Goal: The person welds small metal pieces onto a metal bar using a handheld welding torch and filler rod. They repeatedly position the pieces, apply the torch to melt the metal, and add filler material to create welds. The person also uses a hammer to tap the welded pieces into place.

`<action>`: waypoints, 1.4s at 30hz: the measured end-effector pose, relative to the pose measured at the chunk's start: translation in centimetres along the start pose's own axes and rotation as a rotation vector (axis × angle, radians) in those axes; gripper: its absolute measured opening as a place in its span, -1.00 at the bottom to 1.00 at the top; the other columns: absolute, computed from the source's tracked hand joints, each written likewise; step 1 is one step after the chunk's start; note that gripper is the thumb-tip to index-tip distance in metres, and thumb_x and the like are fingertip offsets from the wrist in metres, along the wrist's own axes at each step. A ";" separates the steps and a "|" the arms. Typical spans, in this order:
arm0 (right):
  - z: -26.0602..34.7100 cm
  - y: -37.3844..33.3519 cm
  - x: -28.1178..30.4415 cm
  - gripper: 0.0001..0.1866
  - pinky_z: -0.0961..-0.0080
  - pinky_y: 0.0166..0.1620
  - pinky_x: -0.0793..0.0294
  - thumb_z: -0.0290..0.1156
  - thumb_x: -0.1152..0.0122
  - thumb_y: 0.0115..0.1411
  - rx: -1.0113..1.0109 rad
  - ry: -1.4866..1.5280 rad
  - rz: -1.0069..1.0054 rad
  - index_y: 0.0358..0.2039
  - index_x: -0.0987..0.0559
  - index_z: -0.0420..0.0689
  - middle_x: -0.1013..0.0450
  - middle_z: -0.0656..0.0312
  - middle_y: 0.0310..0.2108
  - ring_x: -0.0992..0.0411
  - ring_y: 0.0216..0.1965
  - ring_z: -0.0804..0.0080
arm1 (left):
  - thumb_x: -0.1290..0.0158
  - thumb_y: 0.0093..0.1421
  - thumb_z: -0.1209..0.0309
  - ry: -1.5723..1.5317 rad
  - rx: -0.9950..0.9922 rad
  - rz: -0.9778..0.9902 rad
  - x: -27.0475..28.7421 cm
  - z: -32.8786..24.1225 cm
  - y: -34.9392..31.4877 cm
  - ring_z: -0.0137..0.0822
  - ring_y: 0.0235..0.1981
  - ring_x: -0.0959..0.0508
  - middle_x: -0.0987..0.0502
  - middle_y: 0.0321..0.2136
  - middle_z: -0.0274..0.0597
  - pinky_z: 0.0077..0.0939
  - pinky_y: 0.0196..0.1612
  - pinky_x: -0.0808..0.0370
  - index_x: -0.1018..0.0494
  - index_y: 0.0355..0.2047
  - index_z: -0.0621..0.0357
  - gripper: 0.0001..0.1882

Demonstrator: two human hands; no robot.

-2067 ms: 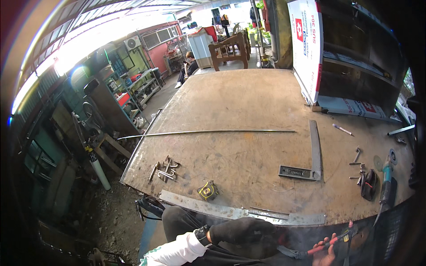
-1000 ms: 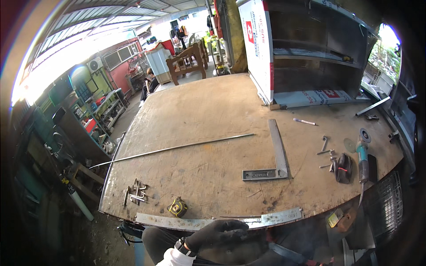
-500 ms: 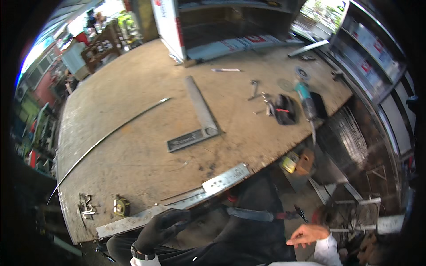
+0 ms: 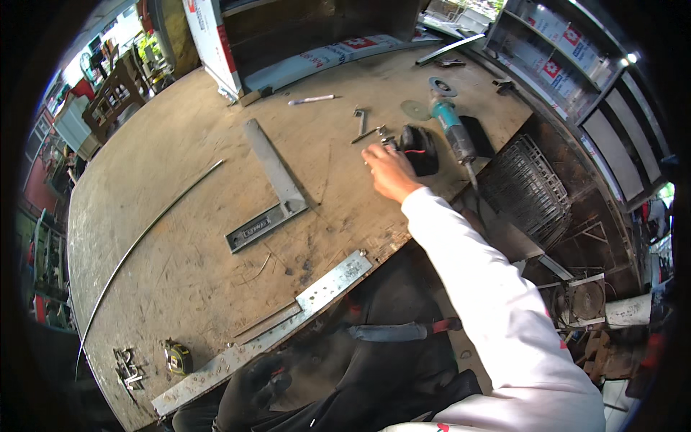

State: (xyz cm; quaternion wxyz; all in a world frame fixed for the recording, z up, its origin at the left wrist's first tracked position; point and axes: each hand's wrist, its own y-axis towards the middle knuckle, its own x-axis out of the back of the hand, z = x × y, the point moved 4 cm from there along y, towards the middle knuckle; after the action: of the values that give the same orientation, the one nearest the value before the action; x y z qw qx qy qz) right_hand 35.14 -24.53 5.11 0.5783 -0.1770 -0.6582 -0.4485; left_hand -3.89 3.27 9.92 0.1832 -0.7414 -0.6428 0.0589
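Observation:
My bare right hand (image 4: 392, 173) reaches over the table, fingers loosely bent and slightly apart. It lies right beside a black, red-striped power tool (image 4: 419, 150), drill-like in shape, and covers part of its metal front end. Whether the fingertips touch it I cannot tell. Just beyond the fingers lie a thin rod (image 4: 366, 135) and a small metal wrench-like tool (image 4: 361, 121). A teal angle grinder (image 4: 450, 124) rests to the right, its disc raised, with a loose flat disc (image 4: 415, 109) next to it. My left hand is out of view.
A try square (image 4: 277, 173) lies mid-table on the wooden top (image 4: 165, 237). Left of it is a long bent strip (image 4: 144, 234); a tape measure (image 4: 177, 356) sits near left. A perforated metal strip (image 4: 335, 283) runs along the near edge. A metal cabinet (image 4: 324, 29) stands at the back.
My right hand has gone from beside my lap out over the table to the black tool. My gloved left hand has left the view. The view has shifted rightward.

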 end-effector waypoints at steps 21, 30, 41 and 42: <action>-8.5 1.1 -4.6 -0.59 -0.02 -0.02 -0.52 -0.17 -0.32 0.27 -0.466 -0.336 0.172 -0.12 -0.57 -0.30 -0.57 -0.19 -0.07 -0.53 -0.04 -0.25 | -0.21 0.20 0.22 0.166 -0.292 -0.090 -2.3 4.4 -4.0 0.04 -0.06 -0.56 -0.59 -0.09 -0.01 -0.16 0.03 -0.51 -0.54 -0.01 0.19 -0.58; -10.8 2.3 -5.2 -0.80 0.62 -0.68 -0.29 -0.29 -0.22 0.22 -0.989 0.642 0.379 -0.49 -0.59 -0.10 -0.50 0.31 -0.62 -0.35 -0.74 0.59 | -0.18 0.17 0.28 0.295 -0.460 -0.280 -2.2 4.8 -5.1 0.02 -0.23 -0.58 -0.58 -0.37 -0.02 -0.10 -0.12 -0.52 -0.57 -0.21 0.12 -0.76; 10.3 -8.6 6.1 -0.76 0.71 -0.64 -0.26 -0.14 -0.23 0.35 -0.785 1.422 0.413 -0.22 -0.60 -0.05 -0.49 0.42 -0.47 -0.34 -0.61 0.71 | -0.14 0.35 0.22 -0.276 -0.288 -0.289 -2.0 4.4 -3.0 -0.28 -0.25 -0.63 -0.68 -0.24 -0.07 -0.34 -0.09 -0.54 -0.56 -0.05 0.29 -0.64; 12.7 -10.3 7.0 -0.75 0.70 -0.64 -0.26 -0.15 -0.22 0.35 -0.772 1.428 0.413 -0.22 -0.59 -0.07 -0.48 0.38 -0.47 -0.33 -0.62 0.68 | -0.13 0.37 0.21 -0.322 -0.257 -0.287 -2.3 4.7 -2.6 -0.37 -0.24 -0.61 -0.68 -0.24 -0.11 -0.38 -0.08 -0.53 -0.56 -0.04 0.31 -0.62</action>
State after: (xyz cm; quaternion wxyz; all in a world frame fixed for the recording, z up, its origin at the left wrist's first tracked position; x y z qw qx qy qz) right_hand 17.93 -21.92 8.46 0.8254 -0.1531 0.1118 -0.5317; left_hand -8.26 2.20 6.16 -0.0107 -0.6409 -0.7646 0.0674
